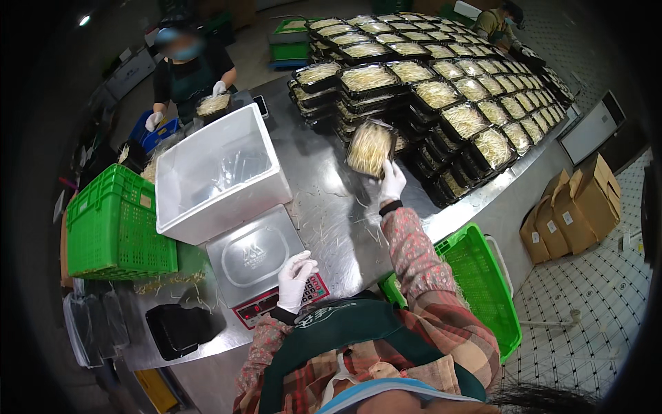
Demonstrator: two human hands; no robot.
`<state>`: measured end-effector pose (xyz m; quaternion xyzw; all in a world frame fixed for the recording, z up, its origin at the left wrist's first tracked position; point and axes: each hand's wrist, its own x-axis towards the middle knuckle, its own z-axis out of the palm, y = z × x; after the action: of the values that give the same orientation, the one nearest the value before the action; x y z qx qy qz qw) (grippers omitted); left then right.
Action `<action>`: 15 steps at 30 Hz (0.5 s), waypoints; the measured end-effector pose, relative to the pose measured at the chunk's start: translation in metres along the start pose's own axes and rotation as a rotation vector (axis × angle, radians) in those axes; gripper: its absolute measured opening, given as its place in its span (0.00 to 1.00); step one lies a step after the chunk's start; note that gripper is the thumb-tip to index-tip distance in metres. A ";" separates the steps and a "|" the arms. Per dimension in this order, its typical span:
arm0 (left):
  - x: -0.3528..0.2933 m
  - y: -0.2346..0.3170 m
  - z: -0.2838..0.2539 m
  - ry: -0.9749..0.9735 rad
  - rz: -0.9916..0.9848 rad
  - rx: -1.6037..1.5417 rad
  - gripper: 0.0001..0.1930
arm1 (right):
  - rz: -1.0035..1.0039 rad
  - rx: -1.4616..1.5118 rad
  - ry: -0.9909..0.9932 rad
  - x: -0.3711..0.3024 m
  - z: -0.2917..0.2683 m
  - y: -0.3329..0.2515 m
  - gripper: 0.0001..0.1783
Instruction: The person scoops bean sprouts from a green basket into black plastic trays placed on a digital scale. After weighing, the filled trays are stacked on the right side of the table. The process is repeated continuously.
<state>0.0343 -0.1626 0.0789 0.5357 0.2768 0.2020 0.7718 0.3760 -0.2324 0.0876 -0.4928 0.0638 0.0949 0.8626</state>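
Observation:
My right hand [392, 183], in a white glove, grips the lower edge of a black tray of bean sprouts [370, 148]. The tray is tilted, its pale contents facing me, beside the stacked trays of sprouts [436, 94] on the steel table [324, 207]. My left hand [296, 279], also gloved, hovers over the red keypad edge of a weighing scale [256, 255]. Its fingers are loosely bent and slightly apart, with nothing between them. No tray rests on the scale's metal plate. Behind the scale stands a white foam box [276, 181], tilted, with some clear plastic inside.
Left of the box is a green crate [117, 228]; black empty trays [181, 330] lie at the near left. Another green crate [483, 283] stands by my right side. Cardboard boxes [576, 207] are on the floor. Across the table a co-worker [189, 79] holds a tray; another person [498, 26] is far right.

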 end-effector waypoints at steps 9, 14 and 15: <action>-0.023 0.024 -0.051 0.266 0.126 0.111 0.12 | 0.060 -0.031 0.219 0.113 0.024 0.042 0.32; -0.076 0.029 -0.134 0.663 0.215 0.045 0.16 | 0.142 -0.018 0.106 0.082 0.011 0.047 0.27; -0.085 0.024 -0.151 0.781 0.321 0.154 0.18 | 0.126 -0.043 0.117 0.066 0.010 0.039 0.26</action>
<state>-0.1286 -0.0978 0.0780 0.5114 0.4755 0.4860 0.5255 0.4311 -0.1972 0.0465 -0.5111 0.1430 0.1213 0.8388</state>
